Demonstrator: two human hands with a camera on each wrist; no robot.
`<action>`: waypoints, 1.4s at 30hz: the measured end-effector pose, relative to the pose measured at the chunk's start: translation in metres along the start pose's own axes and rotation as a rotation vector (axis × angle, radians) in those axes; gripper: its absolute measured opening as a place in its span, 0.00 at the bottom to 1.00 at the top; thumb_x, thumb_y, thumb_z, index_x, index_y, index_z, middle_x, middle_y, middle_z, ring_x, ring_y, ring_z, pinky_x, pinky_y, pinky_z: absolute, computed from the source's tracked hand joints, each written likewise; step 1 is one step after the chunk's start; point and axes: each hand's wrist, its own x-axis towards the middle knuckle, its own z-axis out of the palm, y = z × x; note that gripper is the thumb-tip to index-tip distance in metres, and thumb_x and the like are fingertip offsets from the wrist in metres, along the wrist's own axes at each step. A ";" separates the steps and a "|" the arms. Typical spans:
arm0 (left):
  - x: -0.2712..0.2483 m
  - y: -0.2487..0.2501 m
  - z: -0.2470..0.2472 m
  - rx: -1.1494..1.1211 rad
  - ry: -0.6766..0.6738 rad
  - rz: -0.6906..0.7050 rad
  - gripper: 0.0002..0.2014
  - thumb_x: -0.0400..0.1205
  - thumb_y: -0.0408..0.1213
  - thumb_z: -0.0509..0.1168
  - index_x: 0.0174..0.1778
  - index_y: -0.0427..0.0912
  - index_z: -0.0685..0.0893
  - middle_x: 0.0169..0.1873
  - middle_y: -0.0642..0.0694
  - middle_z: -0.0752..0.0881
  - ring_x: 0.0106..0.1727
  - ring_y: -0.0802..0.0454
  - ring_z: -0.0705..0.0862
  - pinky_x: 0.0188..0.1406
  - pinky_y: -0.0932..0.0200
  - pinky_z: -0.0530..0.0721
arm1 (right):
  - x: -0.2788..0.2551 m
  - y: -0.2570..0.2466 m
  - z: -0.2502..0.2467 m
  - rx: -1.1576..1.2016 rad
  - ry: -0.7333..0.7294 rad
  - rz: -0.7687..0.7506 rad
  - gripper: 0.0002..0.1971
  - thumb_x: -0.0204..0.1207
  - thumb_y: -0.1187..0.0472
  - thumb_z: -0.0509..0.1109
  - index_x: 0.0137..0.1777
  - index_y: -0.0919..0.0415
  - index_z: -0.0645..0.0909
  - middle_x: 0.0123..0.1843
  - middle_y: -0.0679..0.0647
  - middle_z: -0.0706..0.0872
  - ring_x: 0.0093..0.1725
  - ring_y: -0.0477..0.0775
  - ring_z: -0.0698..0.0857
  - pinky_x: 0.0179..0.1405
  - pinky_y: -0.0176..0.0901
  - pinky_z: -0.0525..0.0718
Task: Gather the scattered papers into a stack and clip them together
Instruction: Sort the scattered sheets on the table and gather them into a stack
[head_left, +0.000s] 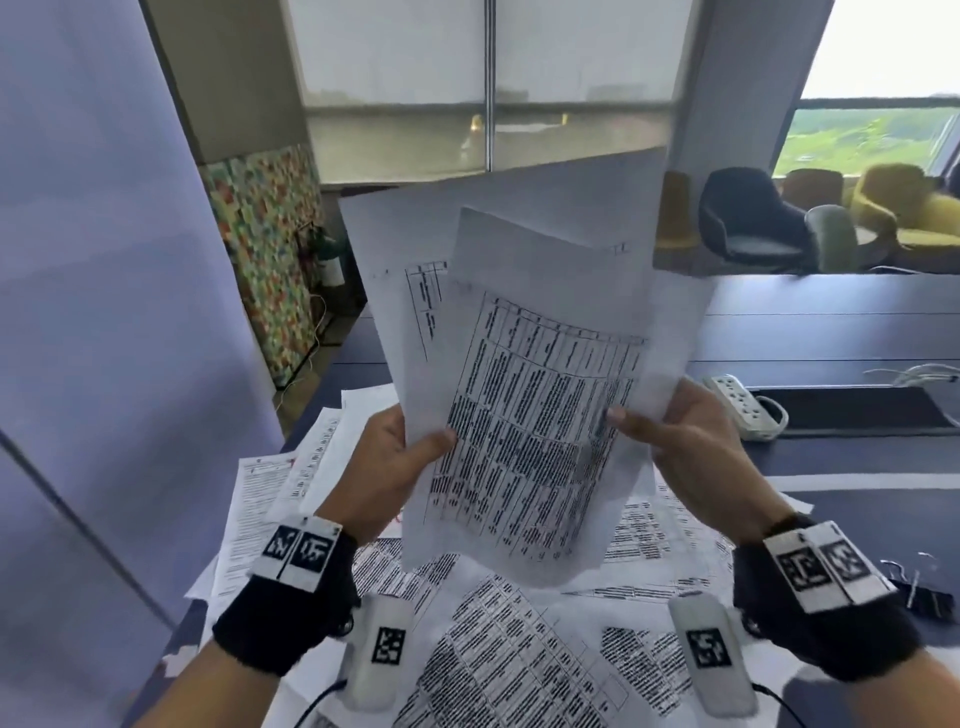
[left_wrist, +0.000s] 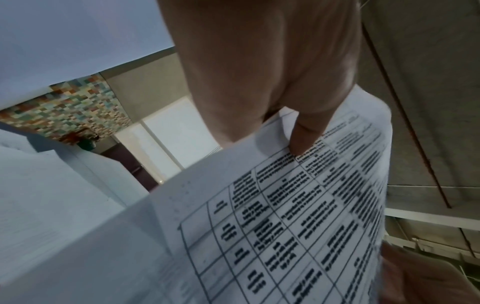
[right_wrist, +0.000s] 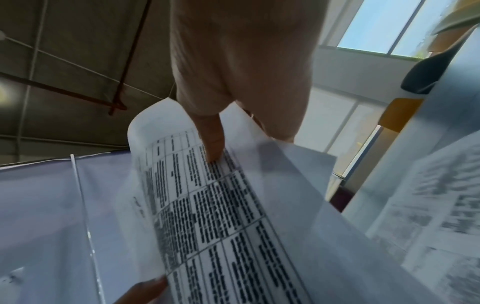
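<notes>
Both hands hold a loose bundle of printed sheets (head_left: 524, 395) upright above the table. My left hand (head_left: 400, 457) pinches the bundle's left edge, thumb on the front sheet (left_wrist: 298, 216). At the right edge my right hand (head_left: 670, 431) pinches it the same way, thumb on the table print (right_wrist: 221, 205). The sheets are fanned out and uneven, and the front one bears a dense grid of text. More scattered papers (head_left: 519, 649) lie flat on the table below. A black binder clip (head_left: 924, 597) rests on the table by my right wrist.
A white power strip (head_left: 743, 400) with cables lies on the dark table (head_left: 831, 322) to the right. A pale partition (head_left: 104, 312) stands close on the left. Chairs (head_left: 748, 223) and windows are beyond the table.
</notes>
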 end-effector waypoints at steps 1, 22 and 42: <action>0.002 0.001 -0.001 0.009 0.023 0.006 0.08 0.79 0.29 0.68 0.47 0.47 0.87 0.40 0.49 0.93 0.42 0.51 0.91 0.41 0.56 0.89 | 0.001 -0.003 0.001 -0.019 0.036 -0.030 0.29 0.61 0.59 0.80 0.60 0.72 0.80 0.57 0.65 0.89 0.58 0.69 0.87 0.58 0.59 0.86; 0.016 -0.025 0.017 0.246 0.247 0.030 0.22 0.81 0.29 0.67 0.67 0.47 0.68 0.53 0.56 0.83 0.51 0.71 0.85 0.41 0.80 0.80 | 0.001 0.035 0.014 -0.485 0.207 -0.096 0.21 0.78 0.68 0.69 0.69 0.59 0.68 0.59 0.51 0.83 0.57 0.43 0.85 0.56 0.41 0.87; 0.000 -0.036 -0.058 0.556 0.521 0.039 0.09 0.84 0.33 0.64 0.51 0.30 0.83 0.40 0.34 0.88 0.34 0.46 0.83 0.34 0.56 0.80 | 0.015 0.054 0.022 -0.881 -0.067 0.235 0.24 0.77 0.62 0.71 0.72 0.55 0.70 0.58 0.54 0.83 0.49 0.50 0.85 0.47 0.47 0.87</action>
